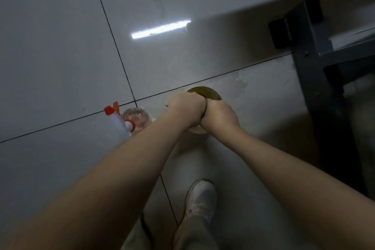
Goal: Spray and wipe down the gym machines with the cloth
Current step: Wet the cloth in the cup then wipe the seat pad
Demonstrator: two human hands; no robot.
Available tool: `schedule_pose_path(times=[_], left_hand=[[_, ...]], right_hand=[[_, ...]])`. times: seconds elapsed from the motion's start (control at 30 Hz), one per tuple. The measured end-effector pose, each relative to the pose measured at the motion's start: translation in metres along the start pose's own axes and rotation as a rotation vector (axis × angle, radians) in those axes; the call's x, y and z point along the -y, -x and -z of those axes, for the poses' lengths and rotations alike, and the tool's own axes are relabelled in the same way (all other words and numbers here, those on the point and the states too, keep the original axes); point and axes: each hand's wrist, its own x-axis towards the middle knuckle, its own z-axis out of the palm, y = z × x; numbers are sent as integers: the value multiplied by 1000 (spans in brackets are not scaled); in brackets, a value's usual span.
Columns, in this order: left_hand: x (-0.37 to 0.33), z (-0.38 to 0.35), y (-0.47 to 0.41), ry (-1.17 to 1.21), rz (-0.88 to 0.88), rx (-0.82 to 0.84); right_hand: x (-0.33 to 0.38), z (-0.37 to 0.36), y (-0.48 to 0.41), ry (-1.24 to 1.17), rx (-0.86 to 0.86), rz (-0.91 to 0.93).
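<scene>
My left hand (187, 108) and my right hand (220, 116) are pressed side by side, backs up, over a round pale-rimmed container (205, 92) with an olive-coloured inside, which stands on the floor. The fingers curl down out of sight, so what they hold is hidden. No cloth shows. A clear spray bottle (137, 118) with a white and red trigger head (117, 116) stands on the floor just left of my left forearm. The dark metal frame of a gym machine (316, 63) rises at the right.
Grey floor tiles (60, 57) with dark joints spread to the left and ahead, with a bright light reflection in the middle. My shoe (200, 199) and trouser leg are below the hands. The floor around the container looks wet.
</scene>
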Motion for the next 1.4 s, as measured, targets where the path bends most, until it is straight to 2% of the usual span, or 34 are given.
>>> schedule_pose_path(times=[0.13,0.2,0.27,0.37,0.43,0.5,0.57,0.67,0.77,0.87,0.93,1.03,1.1,1.17,1.23,1.3,1.4], left_hand=[[4,-5,-22,122,-28,276],[5,-4,-26,166,-38,331],[5,-4,-20,220,-51,289],[8,-5,-2,393,-55,106],[11,-3,14,570,-75,-42],[14,-2,32,689,-42,-209],[16,-3,51,732,-42,-352],[15,-8,64,574,-309,-433],[12,-14,54,314,-552,-467],[6,-8,50,252,-686,-470],[5,-2,50,206,-709,-483],[1,16,50,78,-669,-413],[-5,32,48,-117,-495,-260],[-7,38,38,-193,-301,-126],[-9,36,25,-186,-216,-103],[-10,30,9,-164,-133,-31],[-9,24,-16,-68,-34,246]], right_hand=[[-5,-11,-2,61,-86,51],[-8,-14,-2,30,-98,62],[-12,-15,-1,-53,-66,67],[-19,-7,8,-240,-9,44],[-25,2,14,-435,1,-21],[-31,10,20,-625,34,-160],[-38,18,24,-863,132,-327],[-40,21,30,-1105,394,-375],[-29,26,41,-1079,747,-263],[-24,33,47,-1044,890,-197],[-24,42,47,-934,864,-144],[-18,50,49,-695,695,-67],[-11,47,43,-536,511,-53],[-6,38,32,-396,299,-40],[-4,27,18,-251,127,-14],[-5,13,6,-171,27,-23],[-9,3,-4,-33,-66,8]])
